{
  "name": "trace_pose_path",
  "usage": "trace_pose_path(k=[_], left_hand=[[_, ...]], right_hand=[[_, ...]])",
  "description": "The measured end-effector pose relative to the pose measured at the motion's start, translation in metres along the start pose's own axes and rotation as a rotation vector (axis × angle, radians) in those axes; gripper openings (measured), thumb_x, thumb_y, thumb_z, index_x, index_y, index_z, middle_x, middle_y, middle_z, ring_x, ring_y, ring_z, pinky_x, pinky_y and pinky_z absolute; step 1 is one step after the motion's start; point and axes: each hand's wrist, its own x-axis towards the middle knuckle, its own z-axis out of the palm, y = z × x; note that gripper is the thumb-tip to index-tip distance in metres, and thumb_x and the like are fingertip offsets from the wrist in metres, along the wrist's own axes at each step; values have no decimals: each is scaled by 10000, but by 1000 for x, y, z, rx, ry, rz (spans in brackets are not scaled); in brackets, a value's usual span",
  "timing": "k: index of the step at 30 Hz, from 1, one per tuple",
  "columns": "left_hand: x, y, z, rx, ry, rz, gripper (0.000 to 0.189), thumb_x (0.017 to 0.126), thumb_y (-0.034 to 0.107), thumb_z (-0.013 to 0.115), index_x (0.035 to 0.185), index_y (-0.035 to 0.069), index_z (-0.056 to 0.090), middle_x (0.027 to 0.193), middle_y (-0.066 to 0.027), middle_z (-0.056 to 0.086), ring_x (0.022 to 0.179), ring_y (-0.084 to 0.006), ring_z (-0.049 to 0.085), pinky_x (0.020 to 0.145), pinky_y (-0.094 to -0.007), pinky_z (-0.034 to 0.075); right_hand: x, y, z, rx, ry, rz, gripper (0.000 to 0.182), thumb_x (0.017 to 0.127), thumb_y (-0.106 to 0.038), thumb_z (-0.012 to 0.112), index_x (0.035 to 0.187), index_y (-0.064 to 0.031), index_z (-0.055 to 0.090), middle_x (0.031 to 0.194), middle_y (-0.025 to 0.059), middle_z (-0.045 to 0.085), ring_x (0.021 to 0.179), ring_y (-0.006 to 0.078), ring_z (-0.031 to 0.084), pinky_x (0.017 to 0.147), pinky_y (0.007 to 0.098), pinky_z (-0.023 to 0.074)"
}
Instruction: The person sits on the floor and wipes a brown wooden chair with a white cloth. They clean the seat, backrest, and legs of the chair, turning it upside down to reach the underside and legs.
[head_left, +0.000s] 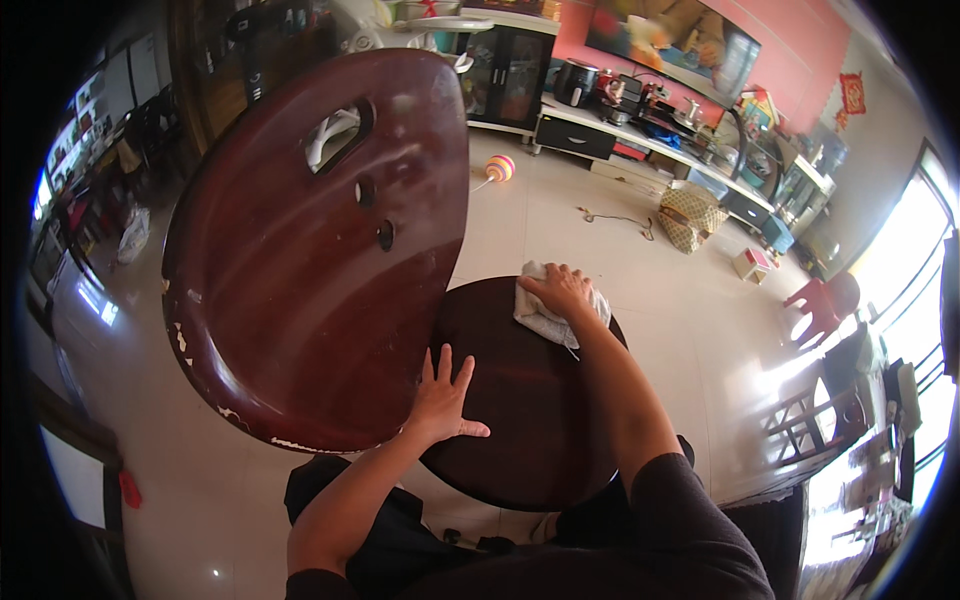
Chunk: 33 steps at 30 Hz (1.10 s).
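Note:
My right hand (562, 291) presses a folded, light grey cloth (546, 322) onto the far part of a dark brown round wooden seat (525, 420). With fingers spread, my left hand (448, 397) rests at the seat's left side, against the edge of a large reddish-brown wooden panel that looks like a chair seat or back (322, 300). The panel has a handle slot and two smaller holes, and its paint is chipped along the lower left rim. It overlaps the left side of the dark seat; how the two are joined cannot be seen.
On the tiled floor beyond lie a striped ball (499, 169), a cord (615, 219) and a patterned bag (690, 216). A low television cabinet (574, 139) stands along the far wall. To the right are a red plastic chair (825, 304) and a small stool (752, 264).

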Motion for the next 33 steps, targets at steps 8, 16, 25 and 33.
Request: trace_pose_path(k=[8,16,25,33], left_hand=[[4,1,6,62,-24,5,1379,595,870,682,1606,87,165,1620,-343,86,1461,-626,81,1096,-697,333],[1,-5,1,25,-45,-6,1353,623,849,696,1618,116,144,1649,-297,52,1485,-590,28,1124,-687,308],[12,3,1,-77,-62,-2,1430,551,787,807,1624,101,156,1637,-334,10,1480,-586,91,1215,-603,181],[3,0,-4,47,-94,-56,1382,594,837,739,1625,134,148,1653,-295,65,1487,-587,50,1185,-607,279]], right_hand=[[-6,-112,42,13,49,-422,709,858,-673,549,1231,-84,681,1294,156,648,1280,362,527,1076,502,354],[-17,-37,11,21,104,-119,794,865,-702,548,1346,-72,596,1375,160,593,1334,350,484,1079,573,334],[-80,178,19,102,30,157,797,878,-693,533,1340,-43,536,1315,284,591,1189,472,589,992,524,476],[-287,77,2,294,198,360,877,873,-611,612,1496,-38,381,1497,303,411,1332,482,464,1065,539,420]])
